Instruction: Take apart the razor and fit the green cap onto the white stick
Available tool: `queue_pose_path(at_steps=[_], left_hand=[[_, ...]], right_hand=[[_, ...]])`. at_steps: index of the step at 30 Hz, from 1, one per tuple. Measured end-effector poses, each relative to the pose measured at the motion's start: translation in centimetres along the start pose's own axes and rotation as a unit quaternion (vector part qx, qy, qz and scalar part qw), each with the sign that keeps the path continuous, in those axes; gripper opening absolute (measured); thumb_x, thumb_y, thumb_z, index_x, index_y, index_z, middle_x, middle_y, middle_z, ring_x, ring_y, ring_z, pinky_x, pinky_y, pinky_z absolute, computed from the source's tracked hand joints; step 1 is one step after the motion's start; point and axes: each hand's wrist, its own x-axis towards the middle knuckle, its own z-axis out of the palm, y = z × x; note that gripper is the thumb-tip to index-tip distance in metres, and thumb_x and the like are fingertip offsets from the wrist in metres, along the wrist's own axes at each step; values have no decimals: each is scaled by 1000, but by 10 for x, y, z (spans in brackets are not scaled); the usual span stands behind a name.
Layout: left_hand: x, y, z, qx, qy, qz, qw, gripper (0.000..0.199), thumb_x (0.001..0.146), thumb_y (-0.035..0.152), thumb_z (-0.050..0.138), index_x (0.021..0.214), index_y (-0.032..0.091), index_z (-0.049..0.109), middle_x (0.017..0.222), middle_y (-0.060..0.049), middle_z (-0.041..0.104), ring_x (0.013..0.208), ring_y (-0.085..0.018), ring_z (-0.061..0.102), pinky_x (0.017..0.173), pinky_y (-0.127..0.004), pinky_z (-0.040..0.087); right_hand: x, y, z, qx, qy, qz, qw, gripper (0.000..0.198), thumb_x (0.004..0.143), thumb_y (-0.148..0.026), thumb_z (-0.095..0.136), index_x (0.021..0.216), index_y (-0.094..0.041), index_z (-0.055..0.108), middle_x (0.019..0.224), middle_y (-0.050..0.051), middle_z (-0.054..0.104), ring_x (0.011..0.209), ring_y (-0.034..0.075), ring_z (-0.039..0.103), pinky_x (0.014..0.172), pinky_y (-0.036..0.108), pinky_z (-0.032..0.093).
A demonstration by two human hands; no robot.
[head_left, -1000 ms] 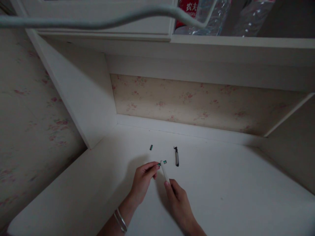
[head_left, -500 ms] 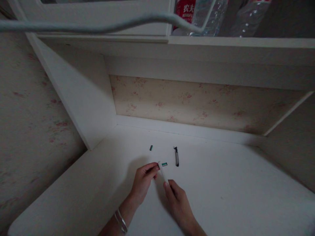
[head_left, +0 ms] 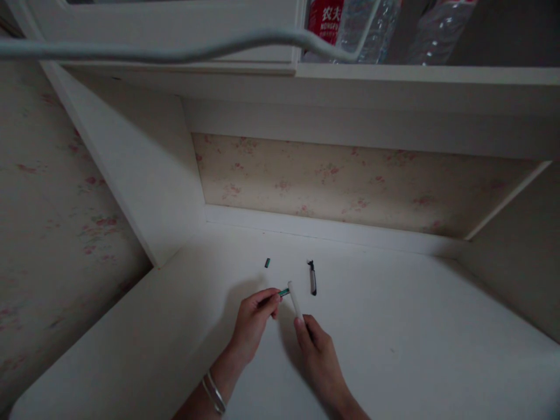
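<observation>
White desk surface (head_left: pixel 394 350), dimly lit, set in a recess between a white side panel (head_left: pixel 144 175) on the left and a floral-papered back wall (head_left: pixel 341 181).

Nearest the camera — left wrist with two thin silver bangles (head_left: pixel 213 394), forearm entering from the bottom edge.

Left hand (head_left: pixel 254 321): fingers curled, thumb and forefinger pinched on a small green piece (head_left: pixel 284 291) that juts from the fingertips toward the right, just above the desk.

Right hand (head_left: pixel 319 356): fingers closed around the lower end of a slim white stick (head_left: pixel 294 300), which rises tilted up and slightly left from the grip. Its top end sits just beside the green piece; whether the two touch cannot be told at this size.

Beyond the hands, lying on the desk:
- a short dark tool (head_left: pixel 312 279) with a black head and greyish body, lengthwise away from the camera, just right of the white stick's tip;
- a second small green piece (head_left: pixel 267 263), alone, up and left of the left hand's fingertips.

Farther back — a white shelf (head_left: pixel 394 79) overhanging the recess, with clear plastic bottles (head_left: pixel 376 29), one bearing a red label (head_left: pixel 324 17) with white characters. A pale grey cable (head_left: pixel 175 49) loops across the top of the view.
</observation>
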Motion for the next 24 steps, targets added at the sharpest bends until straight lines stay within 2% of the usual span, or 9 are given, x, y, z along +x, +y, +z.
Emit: queue_pose_path(at_steps=[4,9,14,19,24], left_hand=[[0,1,0,13,-2,9,1000,28,76,38,64,89,13,71,62,-1,56,59,-13,45,56,-23,35],[0,1,0,7,6,5,1000,32,75,39,65,93,13,70,71,-4,61,60,-13,46,58,-24,36],[-1,3,-1,32,-11,14,999,27,78,39,62,83,13,71,60,0,53,59,-12,43,55,-23,33],[-1,3,0,15,8,5,1000,31,76,40,65,91,13,70,66,-1,58,59,-12,45,56,-23,34],[-1,2,0,17,7,3,1000,30,75,40,65,89,14,71,59,2,53,57,-12,43,54,-23,32]], right_hand=[[-2,-1,0,14,-56,-15,998,38,91,-48,41,85,-16,61,69,0,55,63,15,47,56,22,36],[-1,1,0,1,9,-3,1000,40,91,-50,40,80,-17,60,64,-1,50,60,15,44,54,22,35],[-1,2,2,3,-54,-24,998,39,91,-49,41,83,-17,61,65,-1,51,60,15,45,54,22,34],[0,4,0,-3,4,-13,1000,40,92,-50,40,79,-17,58,63,-2,49,60,14,44,55,22,34],[-2,0,1,7,-59,-18,998,39,92,-49,40,84,-16,60,66,-1,52,61,15,46,54,22,34]])
